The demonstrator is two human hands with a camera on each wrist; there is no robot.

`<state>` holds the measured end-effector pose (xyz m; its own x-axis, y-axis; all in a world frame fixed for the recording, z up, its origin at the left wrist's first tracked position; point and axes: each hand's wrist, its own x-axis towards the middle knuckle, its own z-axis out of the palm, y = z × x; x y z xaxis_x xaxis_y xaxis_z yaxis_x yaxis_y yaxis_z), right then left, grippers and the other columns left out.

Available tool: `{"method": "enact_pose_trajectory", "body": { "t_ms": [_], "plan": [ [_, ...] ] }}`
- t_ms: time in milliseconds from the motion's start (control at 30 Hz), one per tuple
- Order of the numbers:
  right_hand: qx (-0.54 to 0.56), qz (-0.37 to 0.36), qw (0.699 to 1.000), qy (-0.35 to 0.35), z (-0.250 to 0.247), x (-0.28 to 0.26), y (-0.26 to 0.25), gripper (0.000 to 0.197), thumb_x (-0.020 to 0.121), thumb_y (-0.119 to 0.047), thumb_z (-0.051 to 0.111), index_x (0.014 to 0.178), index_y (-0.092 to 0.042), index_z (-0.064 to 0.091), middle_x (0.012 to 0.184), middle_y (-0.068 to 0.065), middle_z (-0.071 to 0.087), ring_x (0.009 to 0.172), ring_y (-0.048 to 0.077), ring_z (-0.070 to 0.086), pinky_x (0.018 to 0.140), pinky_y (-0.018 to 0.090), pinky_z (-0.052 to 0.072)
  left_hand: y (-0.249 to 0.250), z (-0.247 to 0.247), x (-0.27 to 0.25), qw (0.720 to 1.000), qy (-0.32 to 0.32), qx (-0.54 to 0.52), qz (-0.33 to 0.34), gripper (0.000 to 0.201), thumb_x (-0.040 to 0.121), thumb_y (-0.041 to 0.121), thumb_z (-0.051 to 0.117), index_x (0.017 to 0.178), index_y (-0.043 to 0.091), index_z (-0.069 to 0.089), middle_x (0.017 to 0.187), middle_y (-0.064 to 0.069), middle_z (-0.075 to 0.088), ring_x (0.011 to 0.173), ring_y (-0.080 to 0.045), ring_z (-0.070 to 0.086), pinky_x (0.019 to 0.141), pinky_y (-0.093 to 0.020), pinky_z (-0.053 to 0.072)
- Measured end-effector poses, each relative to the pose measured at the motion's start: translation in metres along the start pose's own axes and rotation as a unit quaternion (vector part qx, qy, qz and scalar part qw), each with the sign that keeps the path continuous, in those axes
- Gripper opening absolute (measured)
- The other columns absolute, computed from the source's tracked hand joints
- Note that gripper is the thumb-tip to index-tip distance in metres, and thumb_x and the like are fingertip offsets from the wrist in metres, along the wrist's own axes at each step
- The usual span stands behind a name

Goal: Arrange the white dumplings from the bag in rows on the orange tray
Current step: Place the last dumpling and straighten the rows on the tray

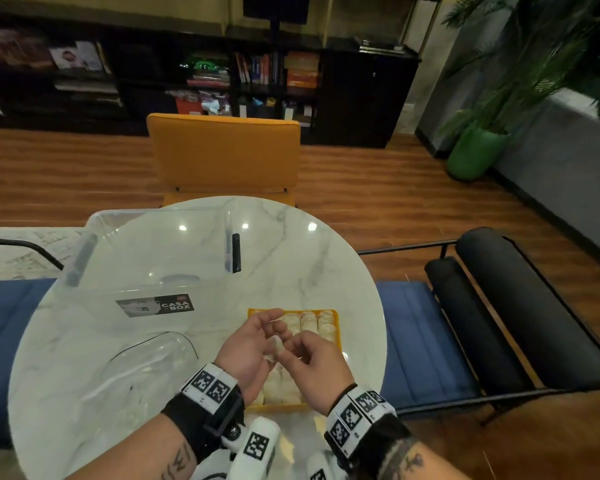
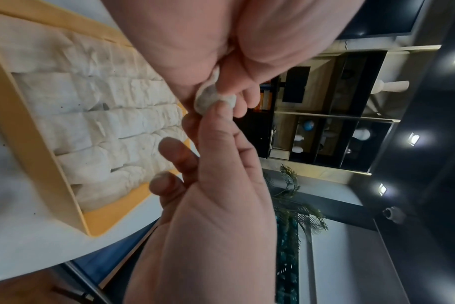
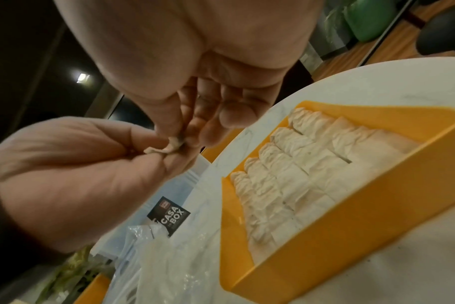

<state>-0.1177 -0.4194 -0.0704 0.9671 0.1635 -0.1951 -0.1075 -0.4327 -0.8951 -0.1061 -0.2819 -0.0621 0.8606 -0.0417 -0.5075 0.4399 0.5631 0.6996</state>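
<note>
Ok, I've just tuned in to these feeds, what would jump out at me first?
Both hands meet above the orange tray: the left hand and right hand pinch one small white dumpling between their fingertips. Below them the tray, on the near right of the round marble table, is already packed with rows of dumplings. To its left lie a crumpled clear bag and a clear storage box.

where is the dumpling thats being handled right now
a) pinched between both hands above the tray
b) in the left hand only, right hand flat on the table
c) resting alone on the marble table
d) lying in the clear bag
a: the dumpling is pinched by fingers of both the left hand and the right hand, over the orange tray of dumpling rows.
</note>
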Motion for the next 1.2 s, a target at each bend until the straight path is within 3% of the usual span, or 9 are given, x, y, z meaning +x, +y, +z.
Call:
{"method": "enact_pose_trajectory", "body": {
  "t_ms": [133, 367, 500, 600, 700, 800, 900, 1100, 1200],
  "plan": [
    [0.084, 0.02, 0.995, 0.052, -0.009, 0.003, 0.002, 0.016, 0.088, -0.034, 0.072, 0.082, -0.021, 0.065, 0.072, -0.005, 0.067, 0.064, 0.006, 0.06, 0.066, 0.023, 0.05, -0.002, 0.001, -0.005, 0.999, -0.032, 0.027, 0.006, 0.049, 0.088, -0.021, 0.043, 0.127, 0.008, 0.049, 0.122, -0.016, 0.061, 0.112, -0.031, 0.062, 0.093, -0.041, 0.052],
    [0.184, 0.062, 0.978, 0.07, -0.023, -0.007, 0.002, 0.01, 0.092, -0.015, 0.068, 0.087, -0.008, 0.062, 0.08, 0.01, 0.073, 0.06, 0.011, 0.062, 0.049, 0.015, 0.042, -0.006, 0.008, -0.009, 0.985, 0.033, 0.154, 0.076, 0.029, 0.089, -0.005, 0.061, 0.115, 0.008, 0.057, 0.088, -0.009, 0.07, 0.081, -0.025, 0.072, 0.082, -0.04, 0.059],
    [0.105, 0.087, 0.991, 0.008, -0.023, -0.014, 0.014, 0.015, 0.089, -0.018, 0.071, 0.083, -0.01, 0.06, 0.081, 0.014, 0.07, 0.063, 0.011, 0.061, 0.05, 0.016, 0.042, -0.002, 0.006, -0.008, 0.944, 0.052, 0.289, 0.151, 0.039, 0.078, 0.002, 0.076, 0.109, 0.023, 0.063, 0.084, -0.01, 0.071, 0.074, -0.023, 0.068, 0.081, -0.044, 0.059],
    [0.04, 0.08, 0.996, 0.0, -0.029, -0.013, 0.018, 0.018, 0.085, -0.02, 0.073, 0.097, -0.025, 0.061, 0.094, -0.008, 0.067, 0.074, 0.009, 0.061, 0.062, 0.017, 0.047, -0.001, 0.002, -0.009, 0.913, 0.044, 0.372, 0.164, 0.048, 0.073, 0.011, 0.082, 0.109, 0.037, 0.061, 0.084, -0.002, 0.074, 0.078, -0.013, 0.071, 0.082, -0.033, 0.058],
    [0.045, 0.041, 0.998, 0.019, -0.04, -0.011, 0.01, 0.038, 0.081, -0.025, 0.074, 0.113, -0.037, 0.058, 0.111, -0.015, 0.064, 0.09, 0.002, 0.061, 0.077, 0.014, 0.048, -0.001, 0.001, -0.013, 0.878, 0.014, 0.447, 0.169, 0.059, 0.073, 0.019, 0.083, 0.122, 0.039, 0.058, 0.083, 0.007, 0.074, 0.077, -0.001, 0.069, 0.077, -0.017, 0.054],
    [-0.049, -0.021, 0.998, -0.015, -0.044, -0.01, 0.002, 0.028, 0.083, -0.037, 0.074, 0.11, -0.036, 0.067, 0.103, -0.019, 0.067, 0.094, -0.003, 0.06, 0.08, 0.011, 0.046, -0.002, 0.005, -0.019, 0.856, -0.034, 0.487, 0.17, 0.07, 0.075, 0.022, 0.081, 0.134, 0.038, 0.049, 0.08, 0.013, 0.075, 0.077, 0.004, 0.068, 0.072, -0.006, 0.048],
    [-0.13, -0.053, 0.989, -0.045, -0.048, -0.005, -0.004, 0.007, 0.087, -0.031, 0.07, 0.093, -0.035, 0.072, 0.087, -0.017, 0.068, 0.087, -0.002, 0.062, 0.077, 0.012, 0.047, -0.003, 0.008, -0.023, 0.846, -0.051, 0.503, 0.167, 0.079, 0.076, 0.022, 0.078, 0.142, 0.036, 0.039, 0.081, 0.016, 0.075, 0.078, 0.007, 0.067, 0.071, -0.001, 0.043],
    [-0.174, -0.05, 0.98, -0.085, -0.065, 0.007, -0.007, 0.02, 0.09, -0.019, 0.066, 0.081, -0.036, 0.06, 0.082, -0.013, 0.066, 0.081, 0.002, 0.062, 0.075, 0.015, 0.048, -0.011, -0.002, -0.013, 0.849, -0.026, 0.495, 0.184, 0.062, 0.078, 0.022, 0.078, 0.131, 0.035, 0.049, 0.082, 0.014, 0.074, 0.08, 0.005, 0.067, 0.078, -0.012, 0.05],
    [-0.21, -0.026, 0.974, -0.077, -0.077, 0.015, 0.002, 0.016, 0.094, -0.019, 0.061, 0.086, -0.032, 0.058, 0.083, -0.011, 0.064, 0.078, 0.003, 0.06, 0.069, 0.015, 0.045, -0.016, -0.02, 0.0, 0.806, 0.007, 0.56, 0.193, 0.042, 0.087, 0.023, 0.068, 0.127, 0.028, 0.058, 0.106, 0.015, 0.069, 0.098, 0.001, 0.062, 0.094, -0.022, 0.05]
  ]
}}
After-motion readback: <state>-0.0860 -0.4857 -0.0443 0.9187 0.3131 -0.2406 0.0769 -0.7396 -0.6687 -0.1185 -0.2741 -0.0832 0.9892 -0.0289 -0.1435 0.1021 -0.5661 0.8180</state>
